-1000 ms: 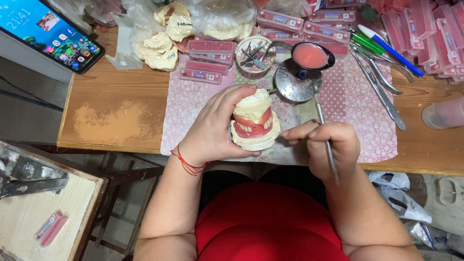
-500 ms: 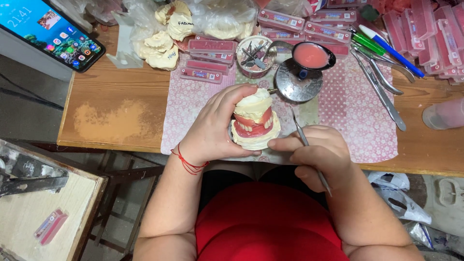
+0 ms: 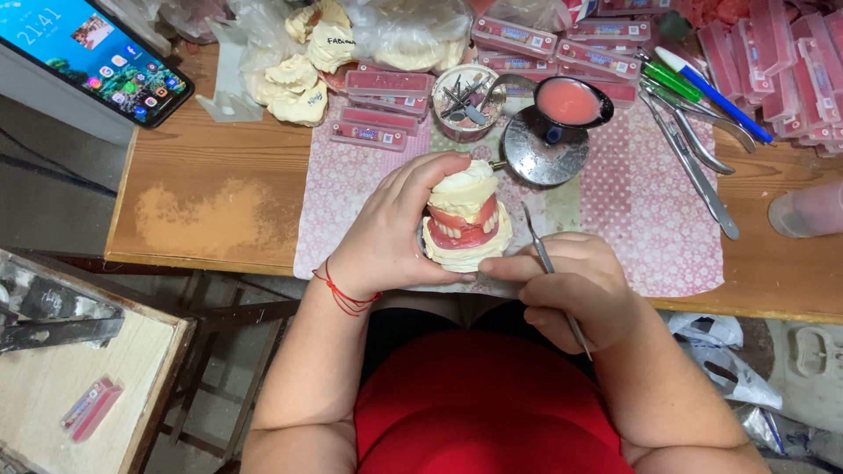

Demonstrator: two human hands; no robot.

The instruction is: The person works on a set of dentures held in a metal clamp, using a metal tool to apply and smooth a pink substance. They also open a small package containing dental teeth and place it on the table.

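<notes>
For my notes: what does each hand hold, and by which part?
Left hand holds the dental cast by its back and sides; right hand holds the metal tool mid-shaft.

Matt plaster cast (image 3: 463,197) — wooden table (image 3: 211,189).

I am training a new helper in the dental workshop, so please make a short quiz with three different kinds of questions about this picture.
1. True or false: the left hand holds the plaster dental model with pink wax between its two halves.
2. What does the right hand hold?
A. a thin metal hand tool
B. a blue pen
C. a phone
3. Fill in: the round metal dish lies on the pink patterned ____.

Key
1. True
2. A: the thin metal hand tool points up beside the model.
3. cloth
</notes>
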